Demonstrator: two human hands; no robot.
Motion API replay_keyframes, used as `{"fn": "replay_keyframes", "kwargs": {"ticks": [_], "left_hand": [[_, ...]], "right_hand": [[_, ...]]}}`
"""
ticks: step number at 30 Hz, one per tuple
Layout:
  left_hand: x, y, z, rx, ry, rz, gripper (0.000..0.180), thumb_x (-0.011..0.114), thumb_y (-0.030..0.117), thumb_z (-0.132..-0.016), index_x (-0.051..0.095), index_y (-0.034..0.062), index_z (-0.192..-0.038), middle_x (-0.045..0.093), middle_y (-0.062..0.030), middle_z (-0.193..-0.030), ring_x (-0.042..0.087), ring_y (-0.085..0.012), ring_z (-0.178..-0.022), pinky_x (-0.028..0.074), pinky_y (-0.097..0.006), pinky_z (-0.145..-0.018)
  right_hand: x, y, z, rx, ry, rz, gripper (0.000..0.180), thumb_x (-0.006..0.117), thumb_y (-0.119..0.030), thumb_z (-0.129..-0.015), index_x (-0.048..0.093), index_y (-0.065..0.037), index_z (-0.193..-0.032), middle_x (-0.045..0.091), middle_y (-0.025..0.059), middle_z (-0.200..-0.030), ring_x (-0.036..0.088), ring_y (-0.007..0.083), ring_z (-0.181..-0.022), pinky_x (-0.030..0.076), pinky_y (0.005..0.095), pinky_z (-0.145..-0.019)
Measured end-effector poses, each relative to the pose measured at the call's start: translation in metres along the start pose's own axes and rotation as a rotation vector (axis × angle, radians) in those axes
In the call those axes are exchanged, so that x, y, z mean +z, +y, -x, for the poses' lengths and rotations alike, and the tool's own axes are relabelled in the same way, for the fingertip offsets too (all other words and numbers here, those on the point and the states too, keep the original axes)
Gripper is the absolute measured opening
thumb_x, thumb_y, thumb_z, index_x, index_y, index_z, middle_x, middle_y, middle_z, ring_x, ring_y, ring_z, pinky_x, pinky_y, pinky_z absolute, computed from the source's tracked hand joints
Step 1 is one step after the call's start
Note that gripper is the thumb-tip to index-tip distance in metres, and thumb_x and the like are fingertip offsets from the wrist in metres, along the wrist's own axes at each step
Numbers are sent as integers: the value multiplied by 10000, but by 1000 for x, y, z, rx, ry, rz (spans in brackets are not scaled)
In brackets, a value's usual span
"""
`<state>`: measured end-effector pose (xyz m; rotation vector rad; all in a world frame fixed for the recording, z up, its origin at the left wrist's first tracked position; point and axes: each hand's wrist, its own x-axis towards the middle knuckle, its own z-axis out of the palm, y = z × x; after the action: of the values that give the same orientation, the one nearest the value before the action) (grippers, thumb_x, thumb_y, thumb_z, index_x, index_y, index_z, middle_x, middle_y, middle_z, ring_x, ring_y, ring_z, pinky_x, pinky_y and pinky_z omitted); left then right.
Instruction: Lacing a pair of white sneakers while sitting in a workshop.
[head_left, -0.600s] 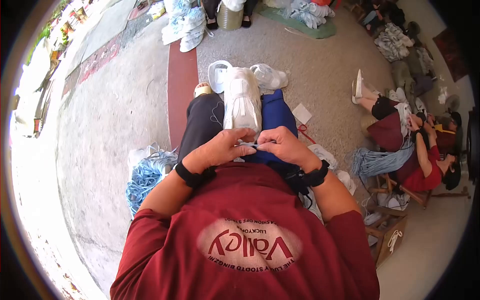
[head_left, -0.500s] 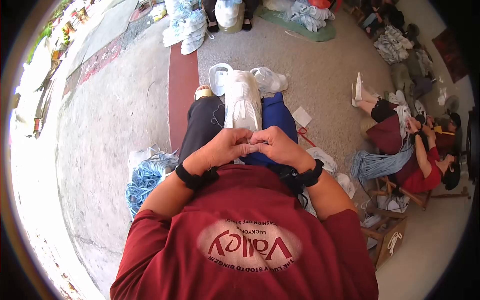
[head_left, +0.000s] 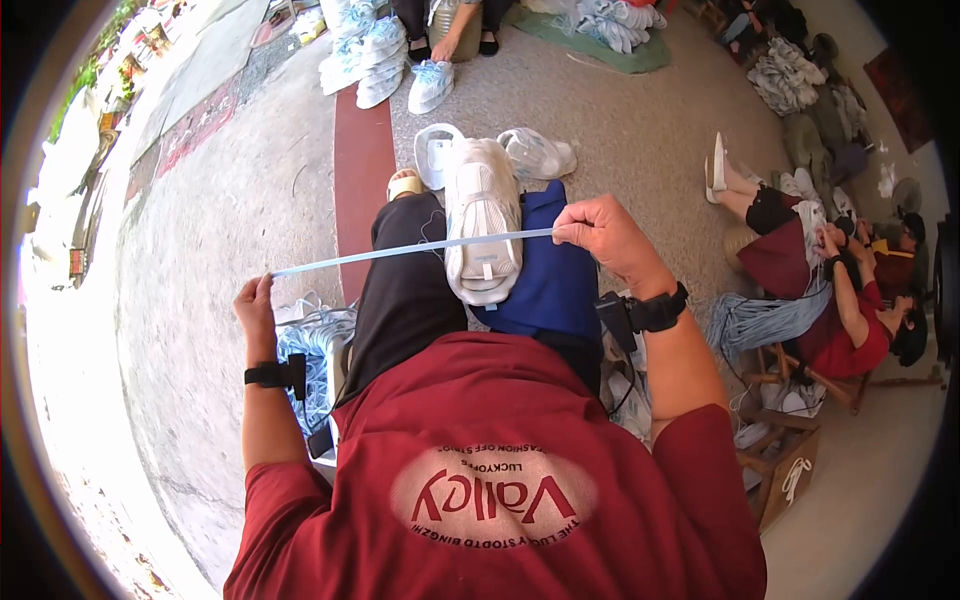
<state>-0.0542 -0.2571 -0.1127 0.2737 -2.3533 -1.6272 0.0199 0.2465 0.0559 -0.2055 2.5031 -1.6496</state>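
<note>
A flat, light blue shoelace [head_left: 380, 256] is stretched taut across my lap, sloping up slightly to the right. My left hand [head_left: 256, 305] pinches one end out past my left thigh. At the other end, my right hand [head_left: 608, 238] closes its fingers on the lace above the blue-covered right thigh. Beneath the lace, a white sneaker [head_left: 484, 190] rests between my thighs, heel toward me and toe pointing away. Neither hand touches the sneaker. A loose thin thread hangs beside it on the dark left trouser leg.
Bundled blue laces [head_left: 320, 345] fill a container by my left hip. Two white shoes [head_left: 538, 155] lie around the sneaker's toe. Ahead, a co-worker's hand [head_left: 446, 47] touches a white shoe [head_left: 432, 87] beside stacked shoes [head_left: 380, 62]. Another person [head_left: 850, 310] sits at right near hanging blue laces [head_left: 765, 315].
My hands have moved from together near the sneaker's heel to wide apart, drawing the lace out between them. Ahead, a co-worker's hand and a white shoe have come onto the floor.
</note>
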Motion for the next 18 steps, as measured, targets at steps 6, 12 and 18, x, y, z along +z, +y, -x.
{"fn": "replay_keyframes", "kwargs": {"ticks": [6,12,18], "left_hand": [[-69,-74,1,-429,500,-314,244,630,222,-798,654,-20,-813,624,-121,-674,560,-218,-612,446,-353,-607],[68,45,7,223,21,-480,313,646,154,-773,597,-13,-1033,599,-172,-1059,559,-297,-1004,429,-348,-868],[177,193,85,46,-1039,397,257,525,183,-914,561,-7,-1082,582,-37,-911,520,-69,-838,430,-219,-736]], "right_hand": [[-3,5,-12,-2,-11,-3,107,616,-78,-775,631,9,-716,562,-2,-628,483,69,-611,386,224,-569],[45,2,-39,-71,-170,49,138,607,-101,-773,615,33,-746,550,68,-594,499,95,-589,405,262,-558],[68,-5,-47,-95,-237,48,150,606,-111,-775,604,35,-741,551,74,-587,481,103,-579,406,287,-543]]}}
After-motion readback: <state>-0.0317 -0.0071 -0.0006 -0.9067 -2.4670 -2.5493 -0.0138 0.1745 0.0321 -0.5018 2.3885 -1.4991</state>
